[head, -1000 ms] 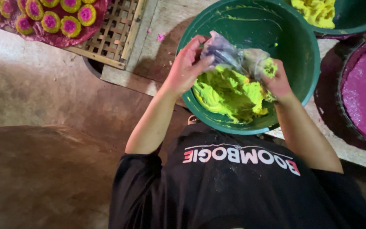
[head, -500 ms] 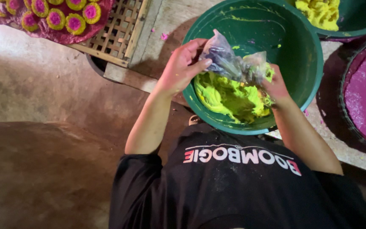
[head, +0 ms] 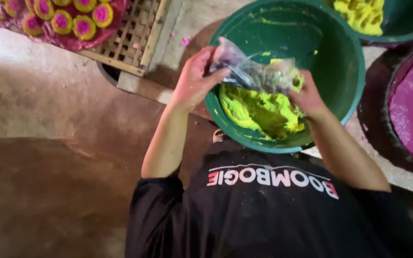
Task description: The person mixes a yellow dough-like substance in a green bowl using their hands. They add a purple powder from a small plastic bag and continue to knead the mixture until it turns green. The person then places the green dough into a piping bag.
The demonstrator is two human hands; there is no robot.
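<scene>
My left hand [head: 196, 76] and my right hand [head: 307, 95] both grip a crumpled clear plastic bag [head: 254, 71], stretched between them over a tilted green bowl [head: 340, 52]. Bright yellow-green dough [head: 259, 112] lies in the bottom of that bowl, just below the bag. Some of the same dough smears the bag near my right hand. My black shirt fills the bottom of the view.
A second green bowl [head: 407, 24] with yellow dough stands at the top right. A dark round pan of pink paste [head: 409, 114] sits at the right. At the top left, yellow-and-pink round pieces [head: 63, 19] rest on pink cloth over a wooden lattice tray [head: 130, 43]. Brown floor lies left.
Both hands stay on the bag over the bowl. The bag is pulled wider between them and held a little higher.
</scene>
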